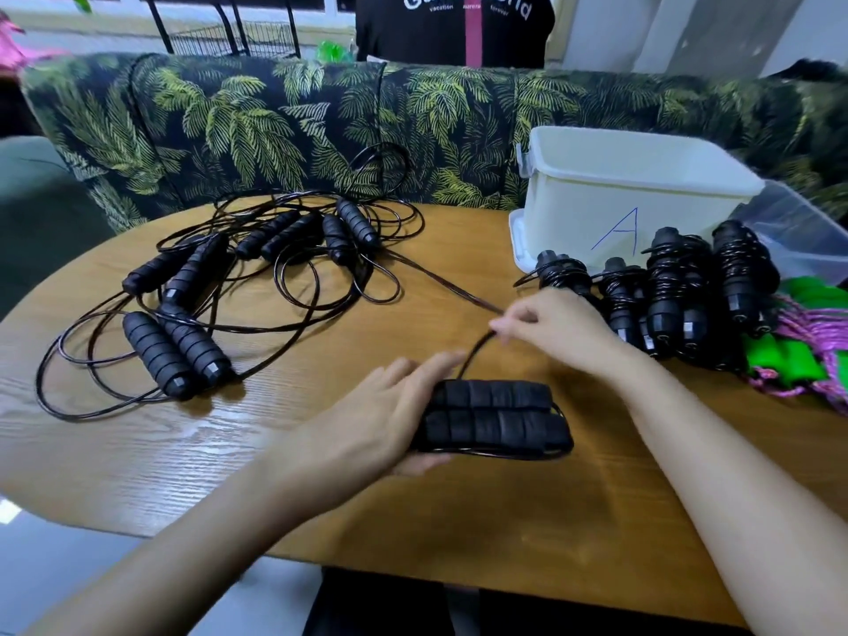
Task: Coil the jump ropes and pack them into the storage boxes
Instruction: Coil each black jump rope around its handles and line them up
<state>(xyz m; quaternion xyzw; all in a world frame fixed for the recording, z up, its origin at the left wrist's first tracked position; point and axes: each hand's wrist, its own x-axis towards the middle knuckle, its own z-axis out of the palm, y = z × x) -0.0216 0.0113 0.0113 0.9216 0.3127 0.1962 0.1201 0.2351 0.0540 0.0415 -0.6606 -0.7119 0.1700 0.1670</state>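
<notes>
My left hand grips a pair of black foam jump-rope handles laid side by side just above the wooden table. One turn of black cord lies along their lower edge. My right hand pinches that rope's cord above the handles; the cord runs on up and left toward the loose pile. Several uncoiled black ropes lie tangled at the table's left. Several coiled black ropes stand in a row in front of the white storage box marked "A".
A clear plastic box sits behind the coiled ropes at the right. Green-handled ropes with pink cord lie at the table's right edge. A leaf-patterned sofa back runs behind the table, and a person in a black shirt stands beyond it.
</notes>
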